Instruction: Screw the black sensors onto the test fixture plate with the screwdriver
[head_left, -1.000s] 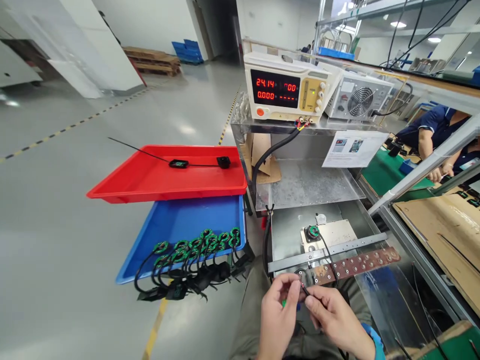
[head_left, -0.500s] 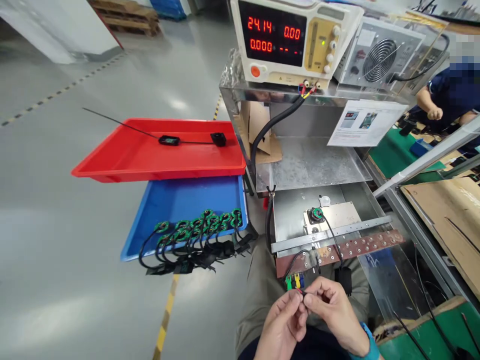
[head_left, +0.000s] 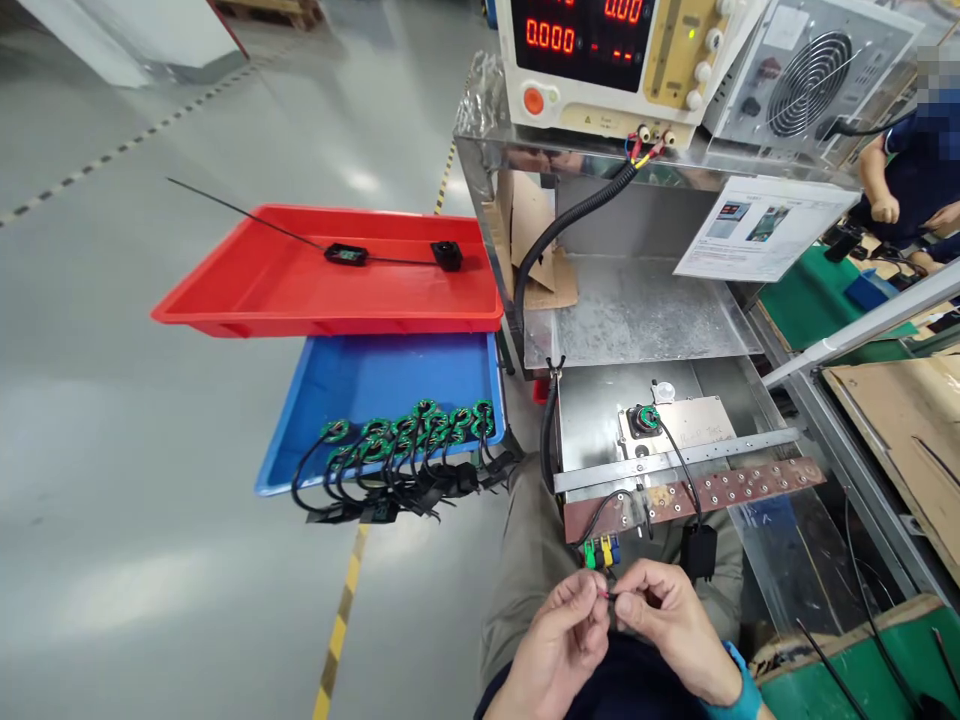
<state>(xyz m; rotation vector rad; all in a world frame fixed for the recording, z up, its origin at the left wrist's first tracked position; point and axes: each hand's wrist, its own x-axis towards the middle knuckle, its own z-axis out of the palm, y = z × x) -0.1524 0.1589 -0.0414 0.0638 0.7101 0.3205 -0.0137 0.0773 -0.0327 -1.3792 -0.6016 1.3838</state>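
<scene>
Low in front of my lap, my left hand (head_left: 564,638) pinches the small red end of a thin black cable (head_left: 610,597). My right hand (head_left: 676,622) pinches the black part just beside it, and the two hands almost touch. Most of the cable is hidden by my fingers. Right above my fingertips are green, yellow and blue connectors (head_left: 602,551) at the edge of a brown drilled strip (head_left: 720,492). A round green circuit board (head_left: 646,418) sits on a metal plate behind the strip, its black cable running down to a black box (head_left: 698,551).
Left stands a blue tray (head_left: 397,370) with several round green boards (head_left: 420,430), their cables hanging over its front. A red tray (head_left: 285,300) above it holds a black cabled device (head_left: 346,255). A power supply (head_left: 600,110) tops the metal shelf; a co-worker (head_left: 900,180) is far right.
The camera view has tilted down and shifted left, so the bench and trays appear higher and further right. My hands stay together, with slightly more of the red wire end showing.
</scene>
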